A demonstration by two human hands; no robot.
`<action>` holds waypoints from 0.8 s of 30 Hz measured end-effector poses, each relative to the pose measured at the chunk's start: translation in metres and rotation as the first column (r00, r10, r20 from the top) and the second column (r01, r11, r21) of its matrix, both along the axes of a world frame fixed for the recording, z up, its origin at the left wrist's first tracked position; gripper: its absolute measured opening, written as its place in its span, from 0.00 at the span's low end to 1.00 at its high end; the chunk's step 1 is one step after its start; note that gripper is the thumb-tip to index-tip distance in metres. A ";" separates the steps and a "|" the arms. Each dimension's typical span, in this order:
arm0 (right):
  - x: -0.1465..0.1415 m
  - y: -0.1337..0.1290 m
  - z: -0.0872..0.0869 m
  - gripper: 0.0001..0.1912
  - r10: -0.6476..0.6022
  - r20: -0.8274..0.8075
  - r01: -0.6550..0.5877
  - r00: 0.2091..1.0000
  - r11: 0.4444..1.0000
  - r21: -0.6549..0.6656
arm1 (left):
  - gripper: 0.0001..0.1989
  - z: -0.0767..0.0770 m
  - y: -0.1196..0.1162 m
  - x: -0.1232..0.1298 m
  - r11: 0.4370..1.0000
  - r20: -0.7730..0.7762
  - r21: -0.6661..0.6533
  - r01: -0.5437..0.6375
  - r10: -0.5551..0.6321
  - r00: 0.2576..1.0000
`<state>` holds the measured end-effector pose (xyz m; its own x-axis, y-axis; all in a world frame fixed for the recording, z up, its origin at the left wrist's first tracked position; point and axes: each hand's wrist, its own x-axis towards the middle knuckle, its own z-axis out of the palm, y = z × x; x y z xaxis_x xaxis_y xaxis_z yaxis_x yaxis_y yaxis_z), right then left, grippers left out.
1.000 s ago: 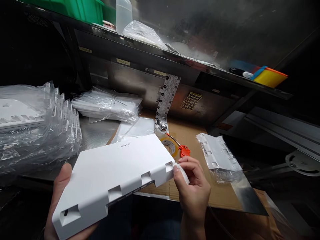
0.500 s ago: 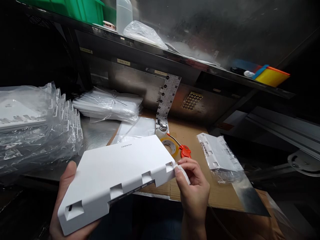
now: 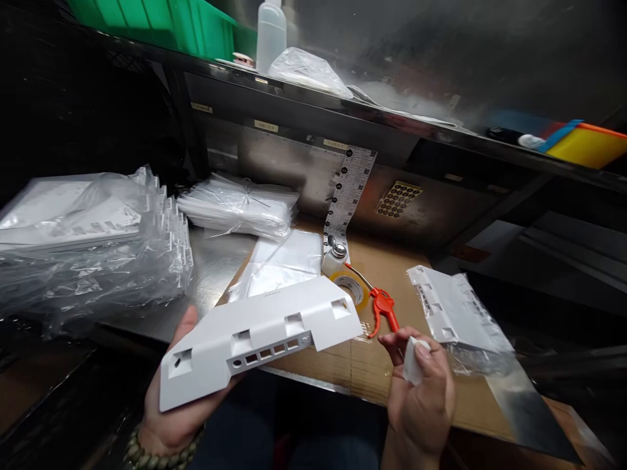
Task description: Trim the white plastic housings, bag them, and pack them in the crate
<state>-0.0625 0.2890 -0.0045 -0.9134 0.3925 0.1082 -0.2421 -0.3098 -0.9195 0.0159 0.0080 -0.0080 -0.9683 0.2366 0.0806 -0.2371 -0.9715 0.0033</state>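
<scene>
A white plastic router housing (image 3: 274,307) with square notches and a row of port openings along its near edge rests tilted in my left hand (image 3: 171,401). The thumb lies at its left end, and the other fingers are underneath, mostly hidden. Away from the housing, to its right, my right hand (image 3: 426,398) pinches a small folded white wipe (image 3: 414,361) between thumb and fingers. Just beyond that hand, a red air blow gun (image 3: 383,305) lies on the cardboard (image 3: 367,365), beside a roll of yellow tape (image 3: 360,291) and a small pump-top bottle (image 3: 335,260).
Bagged white housings (image 3: 98,241) are stacked at left, beside a bundle of clear plastic bags (image 3: 240,205). Another bagged housing (image 3: 453,307) lies at right. Overhead, a shelf carries a green bin (image 3: 166,26), a squeeze bottle (image 3: 271,39) and a yellow container (image 3: 588,145).
My right hand with the wipe has come away from the housing's right corner and moved right. The housing has tipped, so its port openings now face me. The view has shifted left.
</scene>
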 end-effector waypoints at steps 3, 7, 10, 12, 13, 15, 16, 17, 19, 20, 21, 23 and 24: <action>0.000 0.000 -0.002 0.09 -0.012 0.008 0.012 1.000 1.000 -0.002 | 0.52 0.000 0.001 -0.002 1.000 -0.065 -0.017 -0.023 0.022 0.998; -0.001 0.001 -0.006 0.08 -0.019 0.009 0.018 1.000 1.000 0.008 | 0.48 -0.005 0.000 -0.003 0.997 -0.059 -0.027 -0.067 0.066 0.996; -0.003 0.001 -0.008 0.06 -0.022 0.010 0.022 1.000 1.000 0.007 | 0.40 -0.008 0.000 -0.002 0.995 -0.081 -0.067 -0.079 0.073 0.994; -0.004 0.001 -0.010 0.06 -0.025 0.015 0.025 1.000 1.000 -0.003 | 0.35 -0.010 -0.001 -0.002 0.993 -0.069 -0.104 -0.057 0.050 0.996; -0.005 0.002 -0.011 0.06 -0.019 0.016 0.020 1.000 1.000 -0.010 | 0.32 -0.010 -0.001 -0.002 0.992 -0.057 -0.117 -0.052 0.045 0.997; -0.006 0.003 -0.014 0.06 0.000 0.015 0.001 1.000 1.000 -0.019 | 0.29 -0.011 -0.001 -0.001 0.989 -0.021 -0.135 -0.056 0.053 0.998; -0.007 0.003 -0.015 0.07 0.011 0.012 -0.011 1.000 1.000 -0.020 | 0.27 -0.011 -0.001 -0.001 0.988 -0.002 -0.141 -0.066 0.066 0.998; -0.008 0.004 -0.017 0.07 0.022 0.011 -0.021 1.000 1.000 -0.021 | 0.26 -0.010 0.000 -0.001 0.986 0.011 -0.145 -0.077 0.080 0.997; -0.010 0.004 -0.019 0.07 0.031 0.015 -0.030 0.999 0.999 -0.023 | 0.25 -0.008 0.001 -0.001 0.985 0.009 -0.150 -0.088 0.090 0.996; -0.010 0.004 -0.020 0.08 0.031 0.018 -0.030 0.999 0.999 -0.023 | 0.26 -0.006 0.002 -0.002 0.984 -0.012 -0.154 -0.087 0.086 0.996; -0.011 0.004 -0.021 0.08 0.030 0.020 -0.029 0.999 0.999 -0.023 | 0.26 -0.004 0.003 -0.003 0.984 -0.034 -0.162 -0.080 0.076 0.997; -0.011 0.002 -0.021 0.09 0.027 0.021 -0.027 0.999 1.000 -0.012 | 0.29 -0.001 0.005 -0.006 0.980 -0.081 -0.187 -0.071 0.056 0.995; -0.011 0.000 -0.021 0.10 0.028 0.017 -0.028 0.999 1.000 0.001 | 0.31 -0.001 0.006 -0.008 0.975 -0.115 -0.203 -0.086 0.063 0.991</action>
<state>-0.0737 0.2893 -0.0255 -0.9255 0.3670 0.0932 -0.2180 -0.3152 -0.9236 0.0077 0.0139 -0.0085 -0.9721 0.1867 0.1419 -0.1514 -0.9618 0.2280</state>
